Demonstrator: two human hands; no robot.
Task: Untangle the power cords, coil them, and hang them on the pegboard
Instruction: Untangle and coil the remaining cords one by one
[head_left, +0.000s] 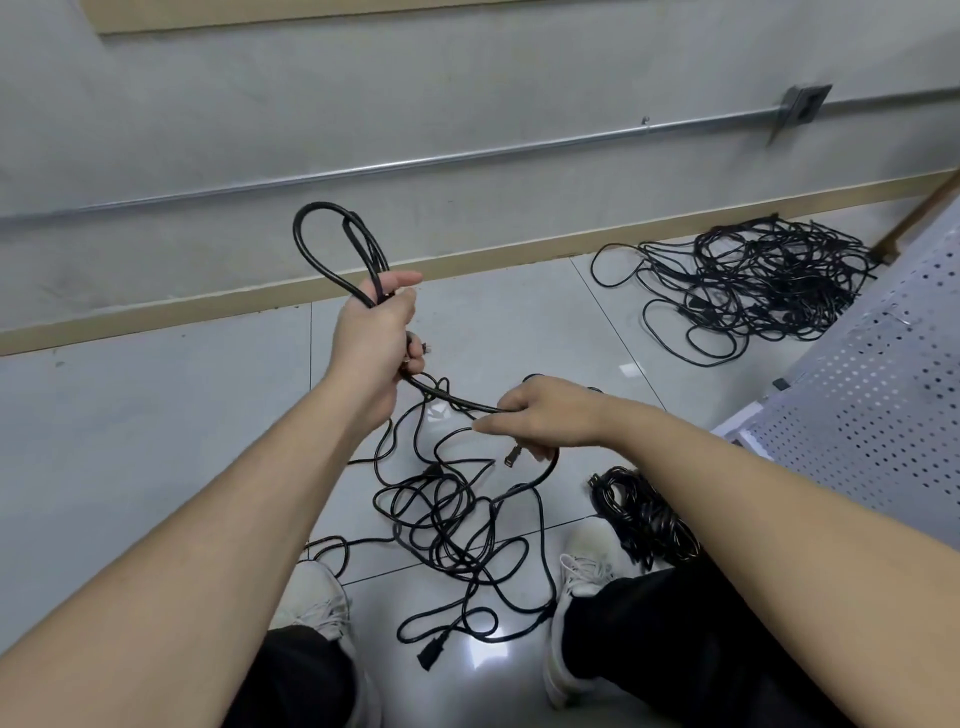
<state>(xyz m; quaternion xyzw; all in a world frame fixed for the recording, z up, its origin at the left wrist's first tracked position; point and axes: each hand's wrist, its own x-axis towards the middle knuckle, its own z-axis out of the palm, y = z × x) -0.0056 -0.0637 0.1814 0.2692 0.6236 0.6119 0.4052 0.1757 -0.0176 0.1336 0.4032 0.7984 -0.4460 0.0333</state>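
Left grip (376, 332): your fingers curl round cord loops (337, 244).
Right grip (540, 415): pinches same cord, at 4 o'clock.
Tangle (447, 519): floor, 6 o'clock.

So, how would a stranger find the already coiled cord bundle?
Start at the white pegboard on the right. On the floor by its lower edge, beside the person's right shoe, lies the coiled bundle. Unlike the loose tangles, its loops are wound tightly together.

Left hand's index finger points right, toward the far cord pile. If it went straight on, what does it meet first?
Looks free: the left hand would cross bare floor tiles first, then probably the tangled cord pile. Depth is unclear.
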